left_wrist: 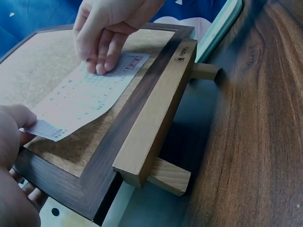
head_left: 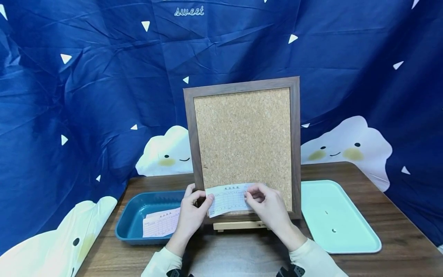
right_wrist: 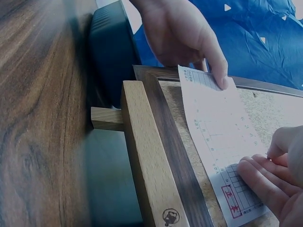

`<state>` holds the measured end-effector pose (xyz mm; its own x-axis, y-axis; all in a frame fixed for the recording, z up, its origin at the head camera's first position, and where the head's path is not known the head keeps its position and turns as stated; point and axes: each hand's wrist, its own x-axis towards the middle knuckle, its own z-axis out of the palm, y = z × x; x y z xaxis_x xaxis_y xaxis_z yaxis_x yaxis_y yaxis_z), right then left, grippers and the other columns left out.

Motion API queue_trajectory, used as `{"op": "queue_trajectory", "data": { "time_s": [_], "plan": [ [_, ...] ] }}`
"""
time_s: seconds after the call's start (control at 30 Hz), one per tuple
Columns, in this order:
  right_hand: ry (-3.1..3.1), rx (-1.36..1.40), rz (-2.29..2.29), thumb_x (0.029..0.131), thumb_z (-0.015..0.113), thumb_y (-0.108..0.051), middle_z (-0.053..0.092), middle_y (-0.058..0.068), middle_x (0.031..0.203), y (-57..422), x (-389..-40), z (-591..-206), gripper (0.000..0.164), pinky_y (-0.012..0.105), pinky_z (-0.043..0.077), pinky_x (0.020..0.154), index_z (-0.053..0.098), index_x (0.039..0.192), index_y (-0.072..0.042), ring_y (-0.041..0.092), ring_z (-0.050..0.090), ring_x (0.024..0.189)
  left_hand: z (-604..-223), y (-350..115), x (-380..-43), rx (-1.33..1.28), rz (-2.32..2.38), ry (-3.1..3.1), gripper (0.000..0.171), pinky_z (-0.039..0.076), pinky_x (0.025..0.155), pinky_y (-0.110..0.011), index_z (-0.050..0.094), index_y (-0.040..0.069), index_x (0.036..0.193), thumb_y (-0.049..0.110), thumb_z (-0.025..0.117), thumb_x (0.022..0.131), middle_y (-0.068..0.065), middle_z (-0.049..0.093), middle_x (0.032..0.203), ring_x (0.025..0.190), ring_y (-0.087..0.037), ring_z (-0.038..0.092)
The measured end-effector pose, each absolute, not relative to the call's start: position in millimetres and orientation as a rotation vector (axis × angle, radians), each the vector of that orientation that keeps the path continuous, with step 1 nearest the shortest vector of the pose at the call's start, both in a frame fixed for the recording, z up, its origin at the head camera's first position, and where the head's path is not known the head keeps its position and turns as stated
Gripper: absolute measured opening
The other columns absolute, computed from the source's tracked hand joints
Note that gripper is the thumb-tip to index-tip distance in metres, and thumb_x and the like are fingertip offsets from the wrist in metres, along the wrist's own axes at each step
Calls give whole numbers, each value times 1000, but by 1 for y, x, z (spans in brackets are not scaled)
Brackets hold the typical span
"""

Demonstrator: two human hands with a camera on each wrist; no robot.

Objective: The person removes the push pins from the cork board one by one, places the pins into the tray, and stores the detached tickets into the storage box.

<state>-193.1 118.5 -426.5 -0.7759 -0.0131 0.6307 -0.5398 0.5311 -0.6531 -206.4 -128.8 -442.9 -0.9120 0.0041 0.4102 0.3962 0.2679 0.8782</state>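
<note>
A white printed form slip (head_left: pixel 230 200) with a table grid lies across the lower part of a framed cork board (head_left: pixel 243 142). My left hand (head_left: pixel 194 209) pinches the slip's left end between thumb and index finger, its other fingers behind the frame's edge. Over the right part of the slip, my right hand (head_left: pixel 268 204) pinches a small pin-like thing (right_wrist: pixel 269 157), mostly hidden by thumb and fingers. Its other fingertips (right_wrist: pixel 251 168) rest on the paper near a red stamped box (right_wrist: pixel 231 201). The slip's lower left corner lifts off the cork.
A wooden easel (left_wrist: pixel 156 113) supports the board. To the left, a dark blue tray (head_left: pixel 128 227) holds pink printed slips (head_left: pixel 162 223). On the right lies a mint green tray (head_left: pixel 346 215) with a few tiny things in it. A blue curtain (head_left: pixel 104 96) hangs behind the table.
</note>
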Motion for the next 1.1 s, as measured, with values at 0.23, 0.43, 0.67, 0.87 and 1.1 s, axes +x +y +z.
{"op": "queue_trajectory", "data": {
  "time_s": [0.23, 0.43, 0.67, 0.87, 1.1],
  "plan": [
    [-2209, 447, 1212, 88, 81, 5, 80, -1, 85, 119, -193, -426, 17, 23, 61, 65, 76, 92, -11, 4, 72, 72, -445, -131, -207, -379, -1684, -2209, 6, 50, 77, -21, 80, 13, 90, 13, 81, 96, -6, 62, 124, 102, -15, 59],
    [-2191, 462, 1210, 88, 81, 6, 80, 1, 85, 119, -192, -427, 17, 23, 61, 64, 76, 93, -9, 4, 72, 72, -446, -133, -208, -394, -1682, -2194, 7, 50, 80, -22, 79, 14, 89, 12, 81, 96, -5, 65, 125, 103, -13, 61],
    [-2168, 474, 1206, 87, 81, 7, 80, 1, 85, 121, -193, -428, 17, 22, 61, 65, 76, 93, -8, 1, 70, 73, -444, -133, -207, -370, -1671, -2202, 7, 52, 88, -26, 79, 13, 89, 12, 80, 97, -9, 64, 130, 111, -18, 60],
    [-2146, 495, 1189, 86, 81, 8, 80, 3, 85, 122, -194, -429, 18, 18, 60, 64, 75, 92, -8, 1, 70, 72, -443, -134, -207, -370, -1645, -2196, 8, 53, 89, -28, 79, 9, 90, 11, 78, 98, -13, 64, 130, 110, -20, 60],
    [-2134, 513, 1175, 86, 80, 8, 80, 1, 84, 125, -195, -430, 19, 17, 59, 64, 75, 90, -9, 0, 69, 72, -442, -138, -207, -382, -1686, -2180, 8, 54, 96, -29, 79, 11, 89, 10, 79, 97, -11, 65, 136, 120, -20, 60]
  ]
}}
